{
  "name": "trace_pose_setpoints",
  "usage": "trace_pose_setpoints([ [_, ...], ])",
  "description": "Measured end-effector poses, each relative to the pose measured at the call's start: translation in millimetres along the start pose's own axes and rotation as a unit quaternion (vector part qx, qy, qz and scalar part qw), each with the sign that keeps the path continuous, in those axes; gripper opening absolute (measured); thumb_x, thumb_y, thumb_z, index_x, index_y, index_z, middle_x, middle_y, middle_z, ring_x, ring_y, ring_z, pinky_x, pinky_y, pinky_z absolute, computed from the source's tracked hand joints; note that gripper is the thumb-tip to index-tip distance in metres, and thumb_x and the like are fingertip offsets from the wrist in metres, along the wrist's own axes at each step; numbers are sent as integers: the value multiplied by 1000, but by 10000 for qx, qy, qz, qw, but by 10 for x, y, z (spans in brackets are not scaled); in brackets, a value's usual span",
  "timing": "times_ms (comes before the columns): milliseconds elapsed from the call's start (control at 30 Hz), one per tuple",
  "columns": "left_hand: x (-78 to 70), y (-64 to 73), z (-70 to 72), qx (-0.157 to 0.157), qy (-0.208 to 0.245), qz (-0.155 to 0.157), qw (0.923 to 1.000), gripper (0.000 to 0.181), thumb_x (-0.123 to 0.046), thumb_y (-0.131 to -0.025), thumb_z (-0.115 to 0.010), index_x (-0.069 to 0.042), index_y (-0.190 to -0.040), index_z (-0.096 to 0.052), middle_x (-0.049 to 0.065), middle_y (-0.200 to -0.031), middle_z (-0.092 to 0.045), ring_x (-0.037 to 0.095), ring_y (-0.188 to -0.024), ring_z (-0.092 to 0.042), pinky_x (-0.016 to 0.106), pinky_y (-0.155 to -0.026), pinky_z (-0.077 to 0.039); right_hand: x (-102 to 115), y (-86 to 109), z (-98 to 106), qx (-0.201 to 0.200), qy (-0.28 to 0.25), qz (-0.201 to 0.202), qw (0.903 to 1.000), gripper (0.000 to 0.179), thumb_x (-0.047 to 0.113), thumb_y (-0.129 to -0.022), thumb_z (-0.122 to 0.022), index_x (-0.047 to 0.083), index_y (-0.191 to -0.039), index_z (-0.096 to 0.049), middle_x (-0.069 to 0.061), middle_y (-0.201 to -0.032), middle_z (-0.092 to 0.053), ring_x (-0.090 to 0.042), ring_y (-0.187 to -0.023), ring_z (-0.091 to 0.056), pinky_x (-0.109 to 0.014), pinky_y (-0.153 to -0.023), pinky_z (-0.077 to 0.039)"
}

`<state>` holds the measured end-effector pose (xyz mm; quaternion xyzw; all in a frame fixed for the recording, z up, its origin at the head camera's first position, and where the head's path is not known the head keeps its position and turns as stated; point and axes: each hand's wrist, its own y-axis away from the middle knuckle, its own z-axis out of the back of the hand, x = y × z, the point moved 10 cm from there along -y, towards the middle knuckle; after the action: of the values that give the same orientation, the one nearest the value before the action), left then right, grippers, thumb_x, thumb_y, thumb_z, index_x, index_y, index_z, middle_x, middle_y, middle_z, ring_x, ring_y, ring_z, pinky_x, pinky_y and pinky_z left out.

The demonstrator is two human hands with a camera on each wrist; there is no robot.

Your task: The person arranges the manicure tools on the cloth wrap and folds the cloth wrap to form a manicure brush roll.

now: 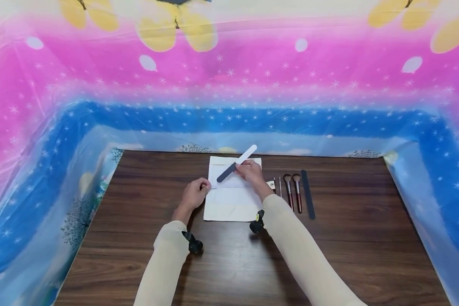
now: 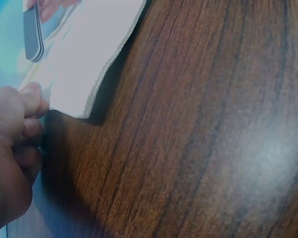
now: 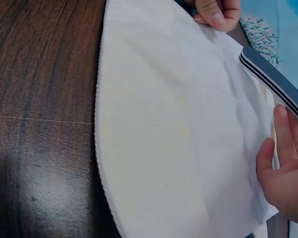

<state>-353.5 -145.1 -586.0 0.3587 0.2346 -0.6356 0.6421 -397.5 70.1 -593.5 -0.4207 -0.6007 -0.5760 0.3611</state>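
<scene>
Mid-frame, R hand [image 1: 252,173] holds files [image 1: 226,173] over pouch [image 1: 229,213], L hand [image 1: 193,193] pinches its edge. Brushes [image 1: 298,189] + dark file [image 1: 307,195] R-of-ctr still out.

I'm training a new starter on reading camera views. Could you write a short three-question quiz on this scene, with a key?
1. Multiple choice: which hand holds the dark-and-white strip?
A) left
B) right
C) neither

2. True or false: in the head view, the two brushes lie between the white cloth and the long dark strip.

3. Open: what does the left hand pinch?

Key
1. B, the right hand.
2. True; the brushes lie to the right of the cloth and to the left of the long dark strip.
3. The white cloth, at its left edge as the head view shows it.
</scene>
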Motion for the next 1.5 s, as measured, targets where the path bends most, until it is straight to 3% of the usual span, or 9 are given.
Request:
trace_pose_setpoints([
  [67, -3, -3, 0, -26, -20, 35, 10000, 13, -19, -104, -57, -11, -100, -67, 5, -90, -63, 21, -83, -56, 36, -80, -43, -17, -11, 1, -24, -47, 27, 10000, 16, 9, -98, -66, 3, -112, -58, 2, -88, -72, -2, -73, -70, -17, -66, -45],
  [133, -5, -7, 0, -55, -49, 64, 10000, 13, -19, -104, -58, -11, -100, -67, 4, -90, -63, 21, -82, -56, 36, -81, -42, -20, -24, -7, -8, -68, 110, 9999, 19, 8, -98, -66, 1, -112, -58, -3, -93, -73, -5, -76, -73, -18, -68, -48],
  [333, 7, -15, -32, -6, -58, 173, 9998, 14, -21, -105, -57, -13, -101, -68, 4, -91, -63, 22, -84, -56, 35, -81, -42, -19, -71, -34, 181, 1, 386, 9991, 19, 9, -94, -70, -2, -106, -59, -16, -101, -74, -16, -84, -76, -29, -84, -60],
  [467, 27, -5, -30, 15, -11, 198, 9998, 14, -22, -105, -57, -13, -101, -68, 4, -92, -63, 22, -84, -56, 36, -81, -42, -15, -55, -74, 156, 355, 180, 9991, 18, 9, -97, -68, -1, -110, -59, -18, -109, -73, -10, -74, -73, -33, -92, -58],
  [600, 37, 8, -16, -77, -47, 8, 10000, 15, -22, -105, -57, -13, -99, -68, 4, -90, -64, 21, -81, -55, 36, -80, -42, 72, 14, -140, 329, 677, -74, 9971, 18, 10, -99, -65, 0, -113, -61, -22, -115, -72, -7, -63, -67, -31, -94, -56],
  [667, 33, 14, -9, -129, -77, -106, 9998, 15, -22, -105, -57, -14, -98, -68, 3, -89, -64, 20, -80, -55, 36, -80, -41, 137, 66, -165, 383, 707, -129, 9967, 17, 8, -99, -64, -2, -113, -61, -26, -118, -71, -8, -61, -67, -34, -92, -57],
  [767, 25, 17, -5, -167, -70, -185, 9997, 15, -23, -104, -58, -14, -97, -68, 3, -89, -65, 20, -80, -56, 35, -80, -41, 128, 43, -169, 223, 754, -21, 9969, 17, 7, -99, -64, -1, -113, -61, -29, -121, -70, -7, -59, -66, -28, -81, -58],
  [933, 19, 6, -16, -186, -21, -171, 9997, 15, -23, -104, -58, -14, -99, -70, 3, -90, -66, 20, -82, -56, 35, -81, -41, 40, -60, -189, 31, 1114, 190, 9936, 15, 10, -98, -66, 1, -108, -62, -24, -115, -74, -3, -55, -59, -18, -63, -50],
  [1500, 13, 0, -24, -237, 52, -98, 9997, 13, -20, -103, -61, -12, -98, -70, 2, -87, -66, 19, -80, -56, 32, -78, -39, 45, -31, -351, 410, 2589, 237, 9648, 19, 18, -99, -65, 1, -108, -65, -17, -106, -77, -8, -63, -51, -19, -60, -41],
])
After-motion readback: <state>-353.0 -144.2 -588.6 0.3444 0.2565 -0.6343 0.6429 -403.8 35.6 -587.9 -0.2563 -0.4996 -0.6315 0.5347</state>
